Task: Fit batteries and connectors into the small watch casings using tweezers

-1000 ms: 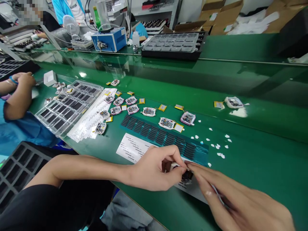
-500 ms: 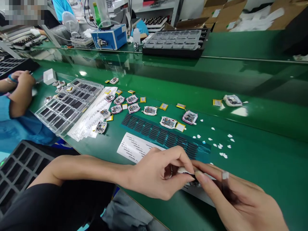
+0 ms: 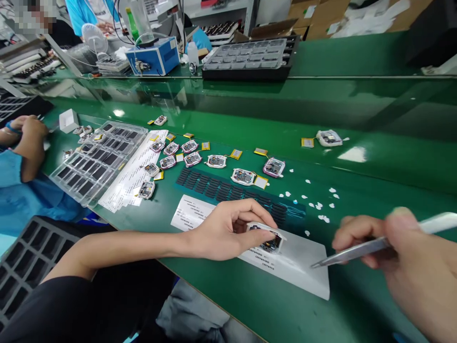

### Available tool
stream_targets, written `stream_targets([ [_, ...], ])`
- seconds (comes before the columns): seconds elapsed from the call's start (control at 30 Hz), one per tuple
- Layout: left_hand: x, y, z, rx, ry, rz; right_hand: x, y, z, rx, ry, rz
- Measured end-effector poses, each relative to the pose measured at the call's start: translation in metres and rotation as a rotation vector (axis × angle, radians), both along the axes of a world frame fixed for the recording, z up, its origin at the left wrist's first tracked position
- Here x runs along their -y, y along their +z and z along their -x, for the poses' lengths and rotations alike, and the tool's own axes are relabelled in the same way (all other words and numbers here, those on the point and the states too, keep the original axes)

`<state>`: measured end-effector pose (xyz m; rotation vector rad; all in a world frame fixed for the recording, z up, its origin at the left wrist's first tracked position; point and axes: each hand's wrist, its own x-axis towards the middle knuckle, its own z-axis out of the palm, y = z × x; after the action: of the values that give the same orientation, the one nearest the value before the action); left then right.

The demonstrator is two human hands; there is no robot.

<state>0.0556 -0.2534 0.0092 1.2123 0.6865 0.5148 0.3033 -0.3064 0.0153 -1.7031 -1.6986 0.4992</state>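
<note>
My left hand point(image 3: 232, 228) pinches a small white-framed watch body point(image 3: 268, 238) with an exposed circuit board, held just above a white label sheet point(image 3: 296, 264) near the table's front edge. My right hand point(image 3: 403, 257) is off to the right, closed around metal tweezers point(image 3: 352, 253) whose tip points left toward the sheet, apart from the watch body. Behind my left hand lies a teal sheet of black foam pads point(image 3: 232, 190).
More watch bodies with yellow batteries point(image 3: 243, 177) lie in a row on the green belt point(image 3: 374, 181), one point(image 3: 328, 138) farther right. White peel-off scraps point(image 3: 317, 205) are scattered. A clear tray point(image 3: 96, 159) sits left, a co-worker's arm point(image 3: 26, 143) beyond it. Black trays point(image 3: 250, 59) stand behind.
My right hand has pulled away to the right from the watch body, now with tweezers raised. My left hand keeps the watch body, lowered over the white sheet.
</note>
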Motion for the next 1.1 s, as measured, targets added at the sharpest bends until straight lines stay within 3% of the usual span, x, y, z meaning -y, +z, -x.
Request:
stream_targets([
  [0.13,0.002,-0.004,-0.004,-0.036,0.012,-0.095,-0.01,0.004,-0.003,-0.23,0.274,0.369],
  [0.23,0.004,-0.005,-0.006,-0.064,0.012,-0.139,-0.017,0.004,0.001,-0.168,0.441,0.399],
  [0.37,0.006,-0.009,-0.006,-0.118,0.005,-0.206,-0.019,-0.004,0.002,-0.157,0.417,0.373],
  [0.57,0.01,-0.016,-0.006,-0.207,-0.005,-0.337,-0.016,-0.011,-0.001,-0.322,0.289,0.617],
  [0.8,0.011,-0.015,-0.006,-0.25,0.005,-0.414,-0.016,-0.02,-0.001,-0.449,0.178,0.712],
  [1.1,0.011,-0.017,-0.006,-0.26,0.023,-0.457,-0.016,-0.032,-0.019,-0.341,0.266,0.748],
])
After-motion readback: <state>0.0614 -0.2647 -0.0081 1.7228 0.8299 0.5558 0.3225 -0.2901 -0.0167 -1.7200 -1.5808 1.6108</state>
